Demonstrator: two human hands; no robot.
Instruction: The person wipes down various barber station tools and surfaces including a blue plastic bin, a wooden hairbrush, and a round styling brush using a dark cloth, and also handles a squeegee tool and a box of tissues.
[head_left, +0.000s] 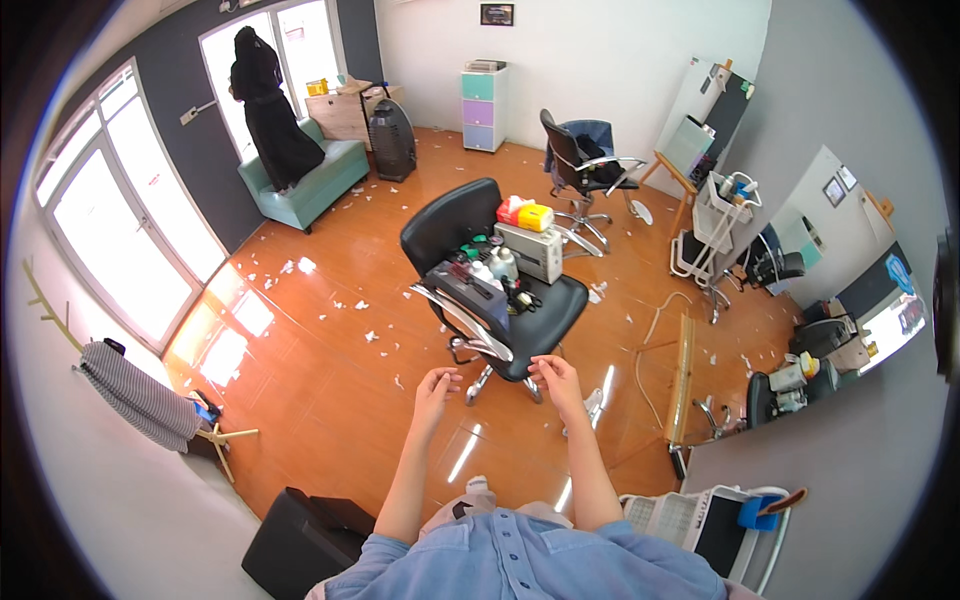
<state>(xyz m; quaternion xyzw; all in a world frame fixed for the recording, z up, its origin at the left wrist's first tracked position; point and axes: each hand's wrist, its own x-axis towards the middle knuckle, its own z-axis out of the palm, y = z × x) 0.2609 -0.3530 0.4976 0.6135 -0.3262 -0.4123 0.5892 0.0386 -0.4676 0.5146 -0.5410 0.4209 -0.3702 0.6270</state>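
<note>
Both of my bare hands are held out in front of me, apart from each other, above the tiled floor. My left hand (437, 395) has loosely curled fingers and holds nothing that I can see. My right hand (556, 381), also with bent fingers, overlaps in view the front edge of a black salon chair (552, 315); contact cannot be told. On the seat stand a dark case (469, 295), several bottles (502, 264), scissors (529, 301) and a light box (531, 251) topped by a red and yellow tissue pack (525, 214).
White scraps (370, 336) litter the orange floor (315, 390). A person in black (268, 112) is at the green sofa (322, 182). Another chair (570, 157) and a white trolley (712, 225) stand beyond; a wooden-framed mirror (681, 375), a black seat (300, 536) and another trolley (675, 517) are nearer.
</note>
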